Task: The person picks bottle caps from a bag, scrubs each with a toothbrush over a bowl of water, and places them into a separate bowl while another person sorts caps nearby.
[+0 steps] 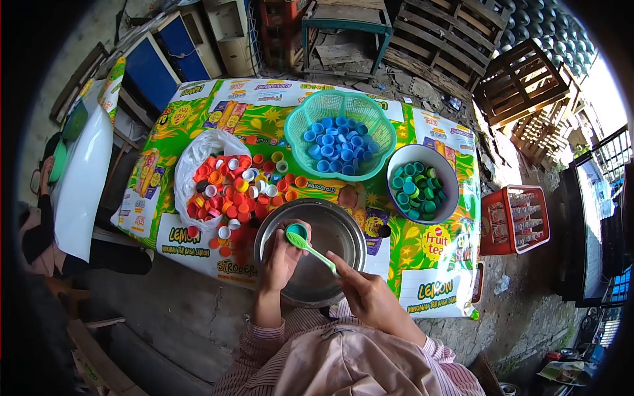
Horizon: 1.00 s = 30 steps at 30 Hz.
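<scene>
Over a metal basin (321,280) at the table's near edge, my left hand (281,264) is closed around a dark green bottle cap (296,230). My right hand (370,297) grips the handle of a light green toothbrush (310,248). The brush's head rests at the cap's opening; whether the bristles touch its inside is hard to see. Beyond the basin stands a green plastic basket (300,142) of blue caps (340,142). To its right, a white bowl (452,175) holds green caps (416,190). Left of the basin, red, orange and white caps (241,195) spill from a plastic bag (198,153).
A printed green and yellow cover (436,290) lies over the table. Right of it stands a red crate (485,228) of glass bottles. Wooden pallets (446,39) lean at the back. At the left, another person's arm (46,173) shows beside a white panel (86,178).
</scene>
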Each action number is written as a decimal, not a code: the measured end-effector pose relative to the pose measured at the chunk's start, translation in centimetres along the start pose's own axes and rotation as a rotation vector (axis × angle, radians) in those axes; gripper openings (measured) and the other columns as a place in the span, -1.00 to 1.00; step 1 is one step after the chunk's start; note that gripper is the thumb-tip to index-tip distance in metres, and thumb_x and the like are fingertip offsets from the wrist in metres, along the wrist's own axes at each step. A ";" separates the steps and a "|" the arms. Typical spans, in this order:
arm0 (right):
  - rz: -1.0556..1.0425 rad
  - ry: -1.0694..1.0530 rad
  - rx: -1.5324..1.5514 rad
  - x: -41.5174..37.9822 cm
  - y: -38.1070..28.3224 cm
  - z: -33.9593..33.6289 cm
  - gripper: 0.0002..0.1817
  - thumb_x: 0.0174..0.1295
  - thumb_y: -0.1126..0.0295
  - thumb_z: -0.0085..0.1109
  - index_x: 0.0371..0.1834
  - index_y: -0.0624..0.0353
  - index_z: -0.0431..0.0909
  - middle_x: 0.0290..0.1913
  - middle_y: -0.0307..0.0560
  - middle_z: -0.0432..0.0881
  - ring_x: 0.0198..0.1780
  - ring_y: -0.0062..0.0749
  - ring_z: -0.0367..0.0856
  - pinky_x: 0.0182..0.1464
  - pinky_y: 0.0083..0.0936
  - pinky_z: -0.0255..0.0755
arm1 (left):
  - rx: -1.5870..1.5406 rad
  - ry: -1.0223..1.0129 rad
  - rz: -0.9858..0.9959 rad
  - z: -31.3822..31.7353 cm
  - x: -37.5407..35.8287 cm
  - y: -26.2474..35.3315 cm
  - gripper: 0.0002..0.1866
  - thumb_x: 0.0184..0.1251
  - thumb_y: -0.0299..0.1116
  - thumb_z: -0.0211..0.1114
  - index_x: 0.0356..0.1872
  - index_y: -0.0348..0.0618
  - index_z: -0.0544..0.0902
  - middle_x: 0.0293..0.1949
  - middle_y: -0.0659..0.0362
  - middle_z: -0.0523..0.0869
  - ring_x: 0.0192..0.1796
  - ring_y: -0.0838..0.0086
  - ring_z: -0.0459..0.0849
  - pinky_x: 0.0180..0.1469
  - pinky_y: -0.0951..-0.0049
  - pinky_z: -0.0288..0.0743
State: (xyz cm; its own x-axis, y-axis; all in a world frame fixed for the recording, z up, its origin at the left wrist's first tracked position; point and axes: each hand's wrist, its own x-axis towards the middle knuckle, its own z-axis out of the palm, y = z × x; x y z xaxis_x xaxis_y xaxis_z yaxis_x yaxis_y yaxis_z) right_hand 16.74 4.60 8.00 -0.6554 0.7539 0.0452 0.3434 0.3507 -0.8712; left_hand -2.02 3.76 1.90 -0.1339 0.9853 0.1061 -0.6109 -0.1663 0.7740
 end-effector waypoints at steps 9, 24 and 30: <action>0.114 0.228 -0.042 -1.3 -0.4 -2.0 -0.50 0.20 0.44 0.01 0.25 0.13 0.22 -0.50 0.10 0.55 -0.61 -0.32 0.55 -0.50 -0.49 0.37 | -0.088 -0.101 0.021 1.0 0.0 1.2 -0.59 0.42 -0.07 -0.21 -0.10 -0.27 0.35 -0.27 0.10 0.42 -0.32 0.58 0.40 -0.26 0.53 0.31; 0.468 0.104 0.673 0.9 2.6 1.0 -0.63 0.15 0.26 0.20 -0.11 0.34 0.50 -0.36 -0.22 0.59 -0.34 -0.68 0.48 -0.29 -0.67 0.39 | 1.041 -0.181 0.236 1.1 -1.6 -0.9 -0.66 0.07 -0.47 0.31 -0.11 -0.16 0.42 -0.11 0.11 0.51 -0.16 0.37 0.51 -0.24 0.50 0.38; 0.533 -0.033 0.535 1.1 5.9 2.2 -0.68 0.09 0.26 0.26 -0.29 0.35 0.56 -0.52 -0.29 0.54 -0.44 -0.75 0.41 -0.43 -0.68 0.34 | 0.997 -0.246 0.318 -0.5 -3.4 -4.1 -0.58 0.01 -0.54 0.34 -0.08 -0.20 0.40 -0.06 0.04 0.47 -0.05 0.31 0.53 -0.12 0.45 0.46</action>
State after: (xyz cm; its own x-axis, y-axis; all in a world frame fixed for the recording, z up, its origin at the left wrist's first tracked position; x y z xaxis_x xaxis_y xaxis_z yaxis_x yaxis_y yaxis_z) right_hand 16.55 6.30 1.89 -0.5149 0.7260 -0.4559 0.2514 -0.3806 -0.8899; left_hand 0.58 1.12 -1.97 0.0539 0.9016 0.4293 0.3511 -0.4195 0.8371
